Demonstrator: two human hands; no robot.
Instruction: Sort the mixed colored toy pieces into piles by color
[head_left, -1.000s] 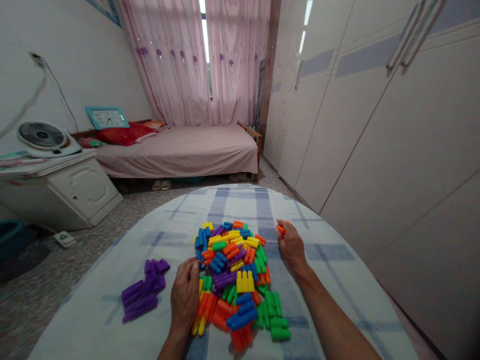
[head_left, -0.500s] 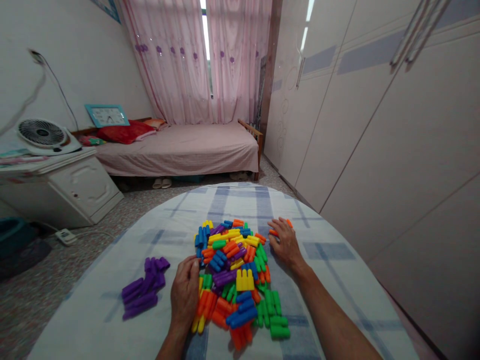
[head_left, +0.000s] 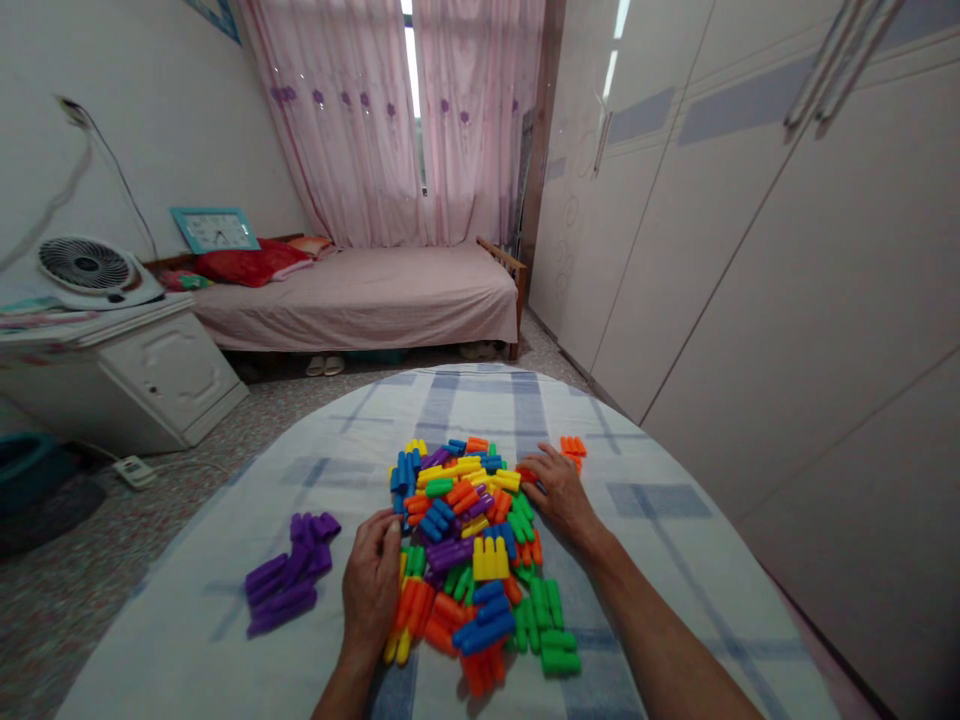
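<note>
A heap of plastic toy blocks [head_left: 491,560] in yellow, blue, orange, green and purple lies on the cloth-covered table [head_left: 300,480]. Each block looks like a few joined rounded rods. At the heap's left edge rests my left hand [head_left: 370,580], closed, with thumb and curled fingers together; whatever they may hold is hidden. On the upper right side, the fingers of my right hand [head_left: 562,492] close over an orange block [head_left: 528,474], partly covering it. Just beyond that hand lie a few orange blocks [head_left: 573,448] apart from the heap.
Several purple blocks [head_left: 289,575] form a separate group left of my left hand. Green blocks [head_left: 551,630] spread along the heap's lower right. Beyond the table stand a bed [head_left: 367,290], a white cabinet [head_left: 172,360] with a fan [head_left: 86,265], and a tall wardrobe [head_left: 750,300].
My right hand has moved left from the separate orange blocks to the heap's edge, uncovering those blocks and reaching an orange one. My left hand stays in place.
</note>
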